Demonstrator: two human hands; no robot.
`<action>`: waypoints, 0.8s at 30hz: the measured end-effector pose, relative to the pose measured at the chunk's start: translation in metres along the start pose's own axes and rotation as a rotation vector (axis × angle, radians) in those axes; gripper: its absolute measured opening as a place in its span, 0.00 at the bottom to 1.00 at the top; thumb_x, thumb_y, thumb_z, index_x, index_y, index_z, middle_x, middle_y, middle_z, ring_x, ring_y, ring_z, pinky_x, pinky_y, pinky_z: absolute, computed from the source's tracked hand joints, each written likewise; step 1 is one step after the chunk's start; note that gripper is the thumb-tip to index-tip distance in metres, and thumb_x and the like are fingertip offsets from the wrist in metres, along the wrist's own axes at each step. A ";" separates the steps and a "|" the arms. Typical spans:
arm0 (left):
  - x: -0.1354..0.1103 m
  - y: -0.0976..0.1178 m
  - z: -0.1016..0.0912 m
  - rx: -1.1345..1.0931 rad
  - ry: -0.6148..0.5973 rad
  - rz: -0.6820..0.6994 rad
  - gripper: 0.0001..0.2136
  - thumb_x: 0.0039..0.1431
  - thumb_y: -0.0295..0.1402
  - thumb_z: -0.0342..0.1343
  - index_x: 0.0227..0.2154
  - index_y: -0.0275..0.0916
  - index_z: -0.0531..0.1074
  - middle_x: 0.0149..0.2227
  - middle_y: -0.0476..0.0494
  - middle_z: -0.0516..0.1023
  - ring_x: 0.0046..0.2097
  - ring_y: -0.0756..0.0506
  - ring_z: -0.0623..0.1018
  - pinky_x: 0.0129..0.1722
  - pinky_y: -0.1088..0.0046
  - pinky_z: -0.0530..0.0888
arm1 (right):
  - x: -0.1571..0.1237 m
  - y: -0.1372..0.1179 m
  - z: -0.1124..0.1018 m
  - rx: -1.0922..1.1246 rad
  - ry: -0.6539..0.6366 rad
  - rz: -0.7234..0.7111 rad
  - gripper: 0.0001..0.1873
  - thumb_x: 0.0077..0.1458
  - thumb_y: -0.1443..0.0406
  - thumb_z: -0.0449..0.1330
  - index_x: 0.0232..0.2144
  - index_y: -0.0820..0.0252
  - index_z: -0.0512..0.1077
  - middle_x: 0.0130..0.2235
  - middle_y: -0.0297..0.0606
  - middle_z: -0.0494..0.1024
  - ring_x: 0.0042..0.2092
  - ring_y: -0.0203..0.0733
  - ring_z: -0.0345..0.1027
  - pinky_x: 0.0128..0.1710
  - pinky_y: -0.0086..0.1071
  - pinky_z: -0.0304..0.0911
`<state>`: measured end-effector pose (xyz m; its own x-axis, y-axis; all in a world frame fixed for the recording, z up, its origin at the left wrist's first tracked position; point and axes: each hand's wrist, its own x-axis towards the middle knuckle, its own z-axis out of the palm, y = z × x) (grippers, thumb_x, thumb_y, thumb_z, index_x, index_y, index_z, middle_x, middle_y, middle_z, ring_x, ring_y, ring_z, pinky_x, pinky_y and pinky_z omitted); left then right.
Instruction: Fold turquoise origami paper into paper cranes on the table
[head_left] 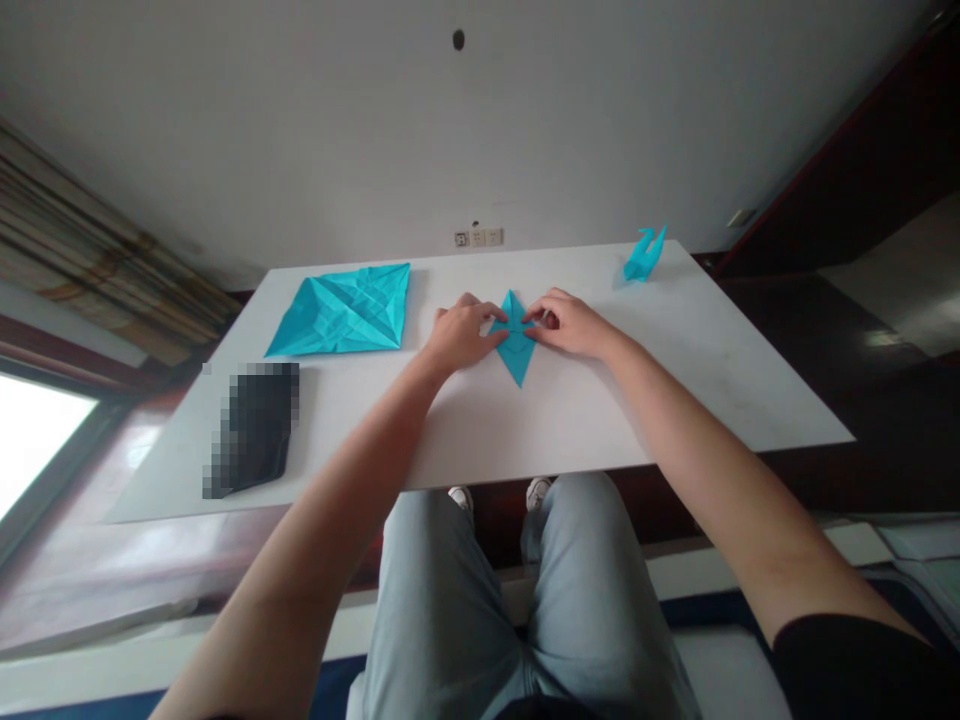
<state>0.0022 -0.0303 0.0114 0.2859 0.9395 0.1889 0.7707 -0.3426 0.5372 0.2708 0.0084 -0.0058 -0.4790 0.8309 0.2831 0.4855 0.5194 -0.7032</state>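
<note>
A small turquoise folded paper piece [516, 350], kite-shaped with points toward and away from me, lies on the white table [525, 430]. My left hand [459, 335] presses its left side with curled fingers, thumb and fingertips pinched at the fold. From the other side my right hand [571, 322] pinches the right flap at the middle. The fingertips of both hands meet near the centre crease.
A larger creased turquoise sheet [345, 310] lies flat at the far left. A finished turquoise paper figure [645, 255] stands at the far right corner. A dark pixelated object [255, 428] rests near the left front edge. My knees show below the table.
</note>
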 end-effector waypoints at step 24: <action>-0.001 0.005 -0.011 0.238 -0.078 0.289 0.18 0.76 0.50 0.64 0.57 0.48 0.90 0.58 0.41 0.92 0.59 0.32 0.89 0.61 0.57 0.79 | -0.005 -0.006 -0.006 -0.080 -0.110 -0.121 0.27 0.53 0.45 0.83 0.48 0.52 0.89 0.44 0.42 0.81 0.39 0.48 0.70 0.44 0.43 0.70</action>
<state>-0.0003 -0.0331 0.0229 0.5463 0.8034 0.2367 0.7598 -0.5943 0.2637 0.2748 0.0021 0.0010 -0.6122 0.7368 0.2868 0.4738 0.6322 -0.6130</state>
